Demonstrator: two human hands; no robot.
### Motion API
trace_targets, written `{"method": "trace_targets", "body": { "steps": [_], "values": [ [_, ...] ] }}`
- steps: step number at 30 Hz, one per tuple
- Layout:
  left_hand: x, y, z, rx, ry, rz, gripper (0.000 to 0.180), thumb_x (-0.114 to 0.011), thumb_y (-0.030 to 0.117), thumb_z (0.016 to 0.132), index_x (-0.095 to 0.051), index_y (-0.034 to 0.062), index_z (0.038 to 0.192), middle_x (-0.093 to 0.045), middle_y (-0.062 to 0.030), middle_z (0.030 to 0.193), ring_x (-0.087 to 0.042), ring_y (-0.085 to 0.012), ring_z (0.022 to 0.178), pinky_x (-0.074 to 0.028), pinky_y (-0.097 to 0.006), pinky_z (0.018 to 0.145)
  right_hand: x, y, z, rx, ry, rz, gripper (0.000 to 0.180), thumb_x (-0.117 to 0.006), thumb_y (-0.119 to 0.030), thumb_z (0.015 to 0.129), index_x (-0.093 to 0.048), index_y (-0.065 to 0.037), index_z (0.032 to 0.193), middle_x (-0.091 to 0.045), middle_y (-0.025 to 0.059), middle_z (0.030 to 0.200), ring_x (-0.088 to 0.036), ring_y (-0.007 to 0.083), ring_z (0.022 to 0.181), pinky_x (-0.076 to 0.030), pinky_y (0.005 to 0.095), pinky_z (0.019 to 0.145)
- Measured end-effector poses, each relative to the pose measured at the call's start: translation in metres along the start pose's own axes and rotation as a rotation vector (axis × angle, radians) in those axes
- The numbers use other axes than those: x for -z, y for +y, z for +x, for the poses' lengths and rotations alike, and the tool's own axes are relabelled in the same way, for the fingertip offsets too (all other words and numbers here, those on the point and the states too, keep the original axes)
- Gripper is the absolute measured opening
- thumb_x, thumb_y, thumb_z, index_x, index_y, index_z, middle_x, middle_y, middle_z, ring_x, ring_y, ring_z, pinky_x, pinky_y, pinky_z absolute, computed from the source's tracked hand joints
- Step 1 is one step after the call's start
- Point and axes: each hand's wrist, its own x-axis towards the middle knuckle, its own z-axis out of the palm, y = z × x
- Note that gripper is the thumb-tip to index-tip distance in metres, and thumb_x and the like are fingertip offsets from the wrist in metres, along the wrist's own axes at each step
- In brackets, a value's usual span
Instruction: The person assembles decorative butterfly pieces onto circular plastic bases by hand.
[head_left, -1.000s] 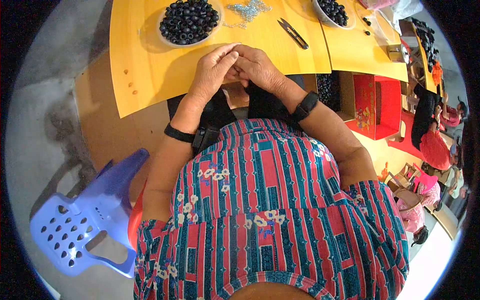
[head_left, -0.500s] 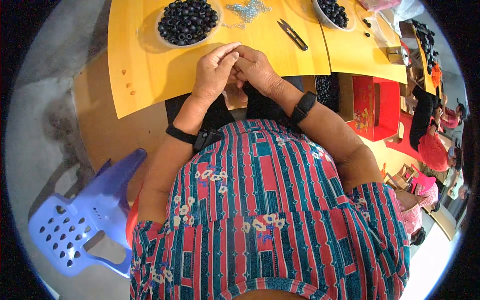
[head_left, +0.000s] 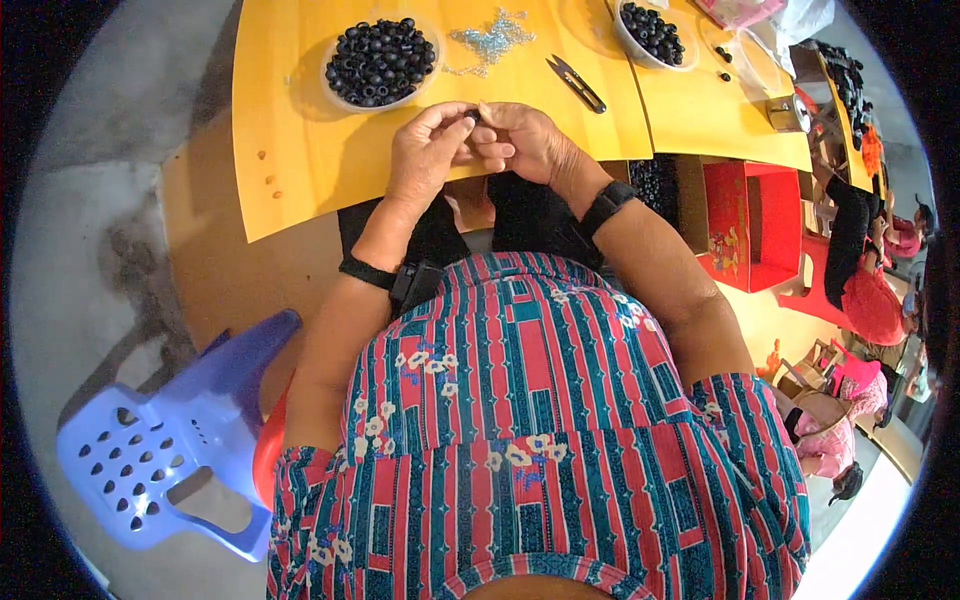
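Observation:
My left hand (head_left: pixel 425 150) is closed in a pinch, with a small black bead (head_left: pixel 473 116) between thumb and fingertips. Right beside it, my right hand (head_left: pixel 525 140) has its thumb and forefinger pressed together against the bead's side. Whether a thread or anything else is in those right fingertips is too small to tell. Both hands are over the near edge of the yellow table (head_left: pixel 340 165). Just beyond them stands a clear round bowl full of black beads (head_left: pixel 380 62). Pale blue glassy bead strands (head_left: pixel 492 42) lie to the right of that bowl, with black thread snips (head_left: pixel 577 84) farther right.
A second bowl of black beads (head_left: pixel 652 35) and a metal tin (head_left: pixel 789 113) stand on the right-hand tabletop. Below it is a red open box (head_left: pixel 752 225). A blue plastic chair (head_left: pixel 170 440) is at my left. Other people sit at the far right.
My hands have drawn slightly apart at the fingertips, so the black bead now shows between them. The view has shifted a little; the bowls and snips stay where they were on the table.

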Motion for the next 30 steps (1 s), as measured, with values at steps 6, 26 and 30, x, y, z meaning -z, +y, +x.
{"method": "trace_targets", "body": {
  "steps": [6,26,30],
  "values": [
    [0.002,0.001,0.0,0.039,0.011,-0.019,0.021,-0.06,0.012,0.086,-0.06,0.0018,0.104,-0.056,0.0019,0.077,-0.049,-0.0041,0.063,-0.048,-0.019,0.06,0.001,0.001,0.0,-0.003,-0.037,-0.047,0.023,-0.047,-0.03,0.092,-0.05,-0.008,0.083,-0.043,-0.0022,0.065,-0.031,0.0085,0.05,-0.034,0.0256,0.05],
    [0.005,-0.009,-0.001,-0.027,0.063,-0.061,0.014,-0.06,0.01,0.084,-0.061,-0.0006,0.094,-0.059,-0.0001,0.074,-0.054,-0.0056,0.065,-0.048,-0.021,0.061,-0.006,0.002,0.0,0.034,0.081,-0.144,0.025,-0.052,-0.027,0.09,-0.056,-0.004,0.086,-0.053,0.0012,0.067,-0.055,0.0129,0.06,-0.048,0.0262,0.052],
    [0.004,-0.01,-0.001,-0.087,0.103,-0.042,0.014,-0.062,0.008,0.082,-0.061,-0.0023,0.092,-0.061,-0.0025,0.077,-0.057,-0.0072,0.066,-0.05,-0.022,0.061,-0.006,0.017,0.004,0.227,0.252,-0.279,0.02,-0.057,-0.021,0.088,-0.056,-0.001,0.082,-0.055,0.0037,0.064,-0.055,0.0133,0.052,-0.047,0.0239,0.047]
  ]
}}
